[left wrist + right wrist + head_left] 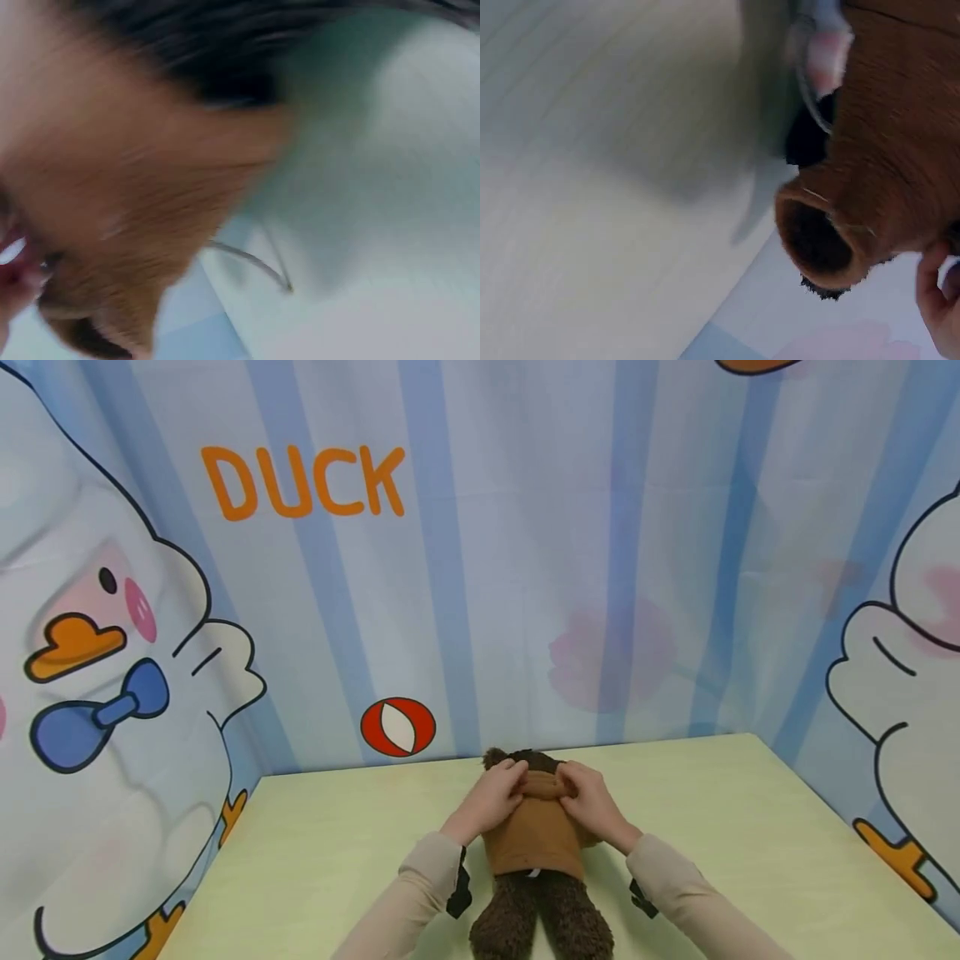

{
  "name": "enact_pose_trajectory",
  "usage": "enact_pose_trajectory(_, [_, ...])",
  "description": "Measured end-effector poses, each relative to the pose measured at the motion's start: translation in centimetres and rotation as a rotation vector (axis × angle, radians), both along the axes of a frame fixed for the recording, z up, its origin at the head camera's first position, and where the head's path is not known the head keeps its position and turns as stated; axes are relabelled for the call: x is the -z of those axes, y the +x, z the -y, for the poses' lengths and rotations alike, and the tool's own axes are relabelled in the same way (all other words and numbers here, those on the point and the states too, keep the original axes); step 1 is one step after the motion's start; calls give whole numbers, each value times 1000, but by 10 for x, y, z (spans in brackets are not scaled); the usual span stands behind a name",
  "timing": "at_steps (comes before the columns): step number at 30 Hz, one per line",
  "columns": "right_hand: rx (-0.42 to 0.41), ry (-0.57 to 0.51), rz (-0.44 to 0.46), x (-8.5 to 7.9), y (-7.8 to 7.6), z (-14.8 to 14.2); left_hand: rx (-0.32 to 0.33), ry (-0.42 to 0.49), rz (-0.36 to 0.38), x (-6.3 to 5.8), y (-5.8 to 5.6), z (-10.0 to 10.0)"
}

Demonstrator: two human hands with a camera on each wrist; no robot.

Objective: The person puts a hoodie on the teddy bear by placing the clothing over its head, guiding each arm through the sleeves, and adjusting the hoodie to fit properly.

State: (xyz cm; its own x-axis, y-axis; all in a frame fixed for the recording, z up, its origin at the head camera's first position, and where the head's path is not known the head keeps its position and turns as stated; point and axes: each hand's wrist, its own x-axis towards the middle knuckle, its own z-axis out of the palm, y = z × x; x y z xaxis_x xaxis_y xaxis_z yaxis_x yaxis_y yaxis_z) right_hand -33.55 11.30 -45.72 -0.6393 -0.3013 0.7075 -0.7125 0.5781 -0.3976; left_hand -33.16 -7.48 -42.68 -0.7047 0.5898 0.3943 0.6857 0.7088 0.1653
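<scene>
A dark brown plush toy (504, 922) with shaggy legs lies on the table, legs toward me and its fuzzy head at the far end. It wears a tan-brown sweater (534, 839), with a small white tag at the hem. My left hand (491, 797) pinches the left side of the sweater's collar, and my right hand (596, 802) pinches the right side. The right wrist view shows a sleeve (817, 240) with dark fur inside its opening, and my right fingers (930, 292) at the collar. Blurred brown sweater cloth (142, 180) fills much of the left wrist view.
The pale yellow-green table (337, 860) runs back to a striped blue-and-white curtain (510, 527) printed with ducks. A black strap (459, 893) sits at my left wrist and another (642, 900) at my right. A thin wire loop (255, 262) shows near the sweater.
</scene>
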Motion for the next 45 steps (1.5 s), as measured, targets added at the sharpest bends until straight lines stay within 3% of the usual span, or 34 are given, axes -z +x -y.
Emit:
enact_pose_trajectory(4, [64, 69, -177, 5, 2, -1, -52, -125, -439, 17, 7, -3])
enact_pose_trajectory(6, [93, 135, -272, 9, 3, -5, -92, -174, -570, 27, 10, 0])
enact_pose_trajectory(8, [92, 224, -346, 11, 5, -13, -136, -216, -612, 35, 13, 3])
enact_pose_trajectory(11, [46, 349, -376, 14, 8, -26, -200, -225, -549, 39, 17, 4])
enact_pose_trajectory(14, [0, 371, -319, 13, 10, -32, -211, -176, -388, 34, 18, 3])
enact_pose_trajectory(18, [-16, 280, -122, 6, 8, -27, -141, 13, -84, 20, 14, 8])
enact_pose_trajectory(20, [6, 252, -8, 3, 8, -24, -119, 94, 29, 15, 11, 10])
enact_pose_trajectory(22, [47, 269, 62, 0, 8, -21, -124, 116, 44, 14, 9, 10])
enact_pose_trajectory(23, [69, 296, 66, 0, 8, -20, -127, 103, 14, 15, 8, 10])
enact_pose_trajectory(25, [110, 356, 7, 0, 9, -17, -129, 68, -104, 20, 8, 8])
enact_pose_trajectory(30, [163, 472, -252, 9, 14, -22, -186, -68, -495, 40, 12, 7])
enact_pose_trajectory(32, [143, 504, -287, 14, 15, -27, -219, -116, -578, 47, 13, 10])
enact_pose_trajectory(33, [123, 507, -289, 15, 15, -29, -227, -122, -586, 49, 14, 11])
enact_pose_trajectory(35, [87, 491, -265, 18, 17, -33, -234, -123, -551, 51, 16, 14])
enact_pose_trajectory(37, [45, 402, -190, 18, 19, -37, -212, -70, -470, 48, 18, 15])
enact_pose_trajectory(42, [-110, 78, 99, 15, 24, -37, -110, 148, -166, 33, 25, 9])
enact_pose_trajectory(45, [-148, 31, 186, 14, 27, -34, -107, 153, 6, 24, 33, 1])
